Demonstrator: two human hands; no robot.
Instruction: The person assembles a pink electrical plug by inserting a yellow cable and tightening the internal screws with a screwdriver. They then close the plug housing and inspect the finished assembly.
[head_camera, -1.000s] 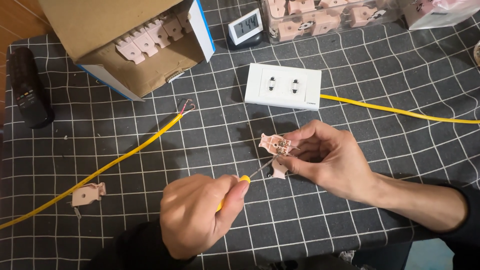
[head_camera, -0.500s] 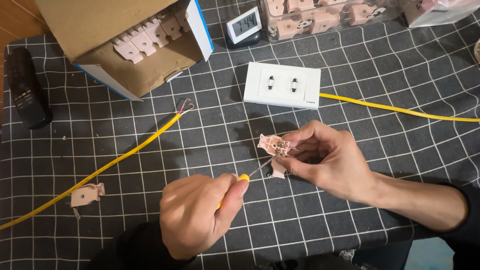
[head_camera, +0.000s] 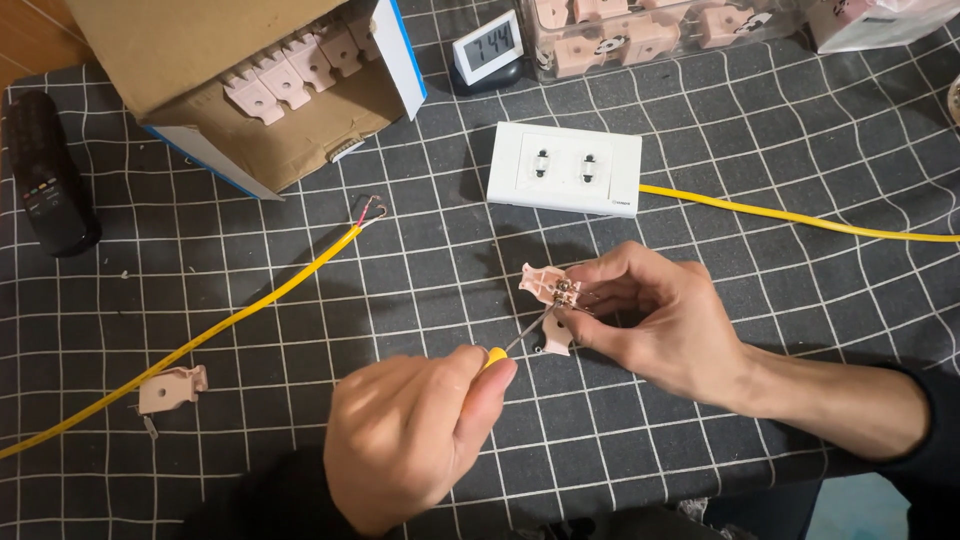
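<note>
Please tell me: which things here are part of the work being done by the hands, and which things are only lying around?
In use:
- left hand holding a yellow-handled screwdriver
- right hand holding a pink socket part

Lying about:
- white socket plate
- loose yellow cable
- cardboard box of pink parts
- small clock
- black remote
- single pink part

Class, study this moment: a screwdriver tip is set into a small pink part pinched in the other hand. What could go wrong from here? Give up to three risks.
1. The screwdriver could slip off the pink part and jab the right hand's fingers, which sit close behind the tip.
2. The part is held above the cloth, unsupported, so it may twist under pressure.
3. A loosened screw could drop and hide on the checked cloth.
</note>
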